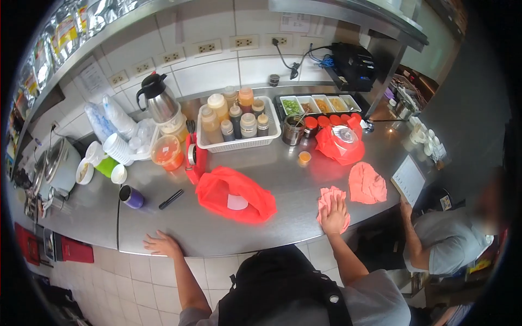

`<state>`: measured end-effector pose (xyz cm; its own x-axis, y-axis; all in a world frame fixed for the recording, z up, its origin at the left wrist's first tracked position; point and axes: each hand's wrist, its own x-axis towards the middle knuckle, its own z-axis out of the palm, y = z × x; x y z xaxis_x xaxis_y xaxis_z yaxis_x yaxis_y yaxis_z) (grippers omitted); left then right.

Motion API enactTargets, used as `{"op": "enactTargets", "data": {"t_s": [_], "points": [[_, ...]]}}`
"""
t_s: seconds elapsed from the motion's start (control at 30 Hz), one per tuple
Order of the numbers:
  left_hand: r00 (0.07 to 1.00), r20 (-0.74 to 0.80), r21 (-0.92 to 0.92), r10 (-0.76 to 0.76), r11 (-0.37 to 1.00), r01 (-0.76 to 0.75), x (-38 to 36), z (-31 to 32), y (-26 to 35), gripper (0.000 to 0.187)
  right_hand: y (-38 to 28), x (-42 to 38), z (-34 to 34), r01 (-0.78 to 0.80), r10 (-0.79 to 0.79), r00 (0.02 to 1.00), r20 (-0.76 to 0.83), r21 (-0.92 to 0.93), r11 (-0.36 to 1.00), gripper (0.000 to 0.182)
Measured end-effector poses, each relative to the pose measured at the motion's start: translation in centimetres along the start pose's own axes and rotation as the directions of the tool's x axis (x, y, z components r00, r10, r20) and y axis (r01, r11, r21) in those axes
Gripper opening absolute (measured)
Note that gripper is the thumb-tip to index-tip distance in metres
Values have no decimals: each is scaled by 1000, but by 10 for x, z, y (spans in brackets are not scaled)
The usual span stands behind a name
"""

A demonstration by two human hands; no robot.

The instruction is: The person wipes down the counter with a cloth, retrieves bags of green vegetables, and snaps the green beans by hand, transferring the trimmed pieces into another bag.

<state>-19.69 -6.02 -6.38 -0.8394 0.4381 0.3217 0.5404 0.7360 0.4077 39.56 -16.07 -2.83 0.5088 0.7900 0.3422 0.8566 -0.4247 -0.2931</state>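
My left hand (160,244) lies flat near the front edge of the steel counter (228,242), fingers spread, holding nothing. On the right, my right hand (334,214) presses down on a pink cloth (341,194), its fingers apart on top of the fabric. A second pink cloth (367,183) lies crumpled just beyond it. Between my hands, farther in, rests a red bag (234,194) with a white patch. A black marker (171,199) and a purple cup (131,197) are beyond my left hand.
Behind stand a white basket of squeeze bottles (239,142), a steel jug (157,100), an orange-filled tub (167,153) and another red bag (340,144). At the right, a co-worker (448,239) holds a white sheet (408,180) by the counter.
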Motion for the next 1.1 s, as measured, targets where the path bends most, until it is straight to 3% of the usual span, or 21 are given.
{"op": "enactTargets", "data": {"t_s": [0.07,0.13,0.23,0.73,1.1], "points": [[999,38,19,-2,1000,2,2,-2,4,61,2,3,3,44,-44,999,-3,26,999,53],[999,49,27,1,1000,-3,0,-15,7,59,11,0,18,126,-106,984,-144,138,982,52],[998,-16,-41,64,997,-65,-6,-15,5,56,6,2,10,78,-78,996,-44,2,997,52],[999,45,-103,24,994,-19,-11,-25,14,54,4,-1,5,9,-9,999,-41,-2,1000,51],[994,85,-18,64,998,-63,-7,-22,10,52,5,0,5,9,-7,999,-35,44,999,51]]}}
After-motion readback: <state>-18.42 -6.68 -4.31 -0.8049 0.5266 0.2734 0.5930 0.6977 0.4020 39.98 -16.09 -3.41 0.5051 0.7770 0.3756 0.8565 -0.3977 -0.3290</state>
